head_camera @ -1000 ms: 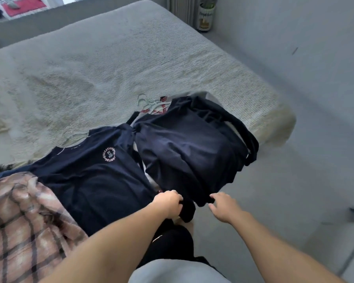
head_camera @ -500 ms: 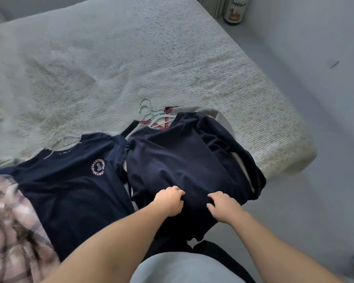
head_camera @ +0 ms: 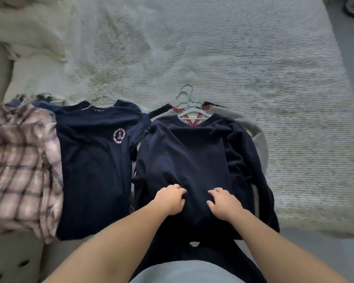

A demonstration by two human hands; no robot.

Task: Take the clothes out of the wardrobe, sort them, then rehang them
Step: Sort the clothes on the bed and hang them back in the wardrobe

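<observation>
Nearest the camera, both forearms reach forward over a grey garment edge at the bottom of view. Left hand (head_camera: 170, 199) has its fingers curled into the fabric of the plain navy top (head_camera: 194, 160), bunching a small fold. Right hand (head_camera: 223, 202) lies just beside it, a little apart, fingers bent down and pressing on the same top; whether it pinches cloth I cannot tell.

Under both hands the plain navy top lies flat on the bed (head_camera: 253, 58), its hem hanging over the near edge, one sleeve folded along the side right of the right hand. Beyond the hands, at its neckline, white hangers (head_camera: 187, 94) stick out, stacked, with a red-stitched V collar (head_camera: 192, 120) of another garment showing beneath. A light grey garment (head_camera: 258, 127) peeks from under the top, right of the right hand.

Left of the left hand, touching the top, lies a navy t-shirt (head_camera: 94, 160) with a round pink chest logo, also on white hangers (head_camera: 103, 97). Further left a pink plaid shirt (head_camera: 20, 166) is heaped, overlapping the t-shirt's edge.

Beyond all of this the bed cover is pale, ribbed, and slightly rumpled, with a cream blanket (head_camera: 29, 31) bunched at far left. Grey floor (head_camera: 352, 58) runs along the bed's far right side.
</observation>
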